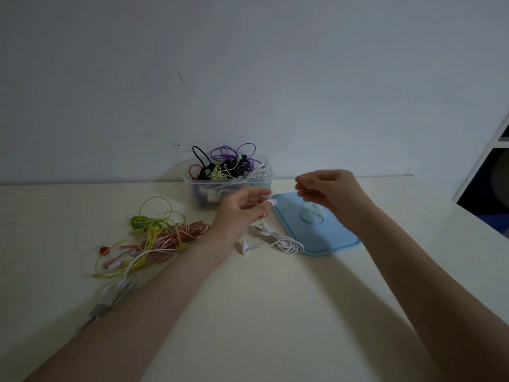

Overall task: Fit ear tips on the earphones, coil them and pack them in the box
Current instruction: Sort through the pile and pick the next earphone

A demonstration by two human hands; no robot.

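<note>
Left hand (242,213) pinches a white earbud (271,202); right hand (327,193) pinches something tiny, unidentifiable; tip-fitting stage; box (228,180) part-filled, tangled earphones (154,238) left of centre unprocessed.

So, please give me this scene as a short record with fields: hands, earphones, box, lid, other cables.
left hand: pinches a white earbud
right hand: raised over the lid, fingers curled; whether it holds something, cannot tell
white earphones: partly coiled on the table
box: clear, full of coloured cables
blue lid: flat, with small white tips
loose cables: left of the hands
</note>
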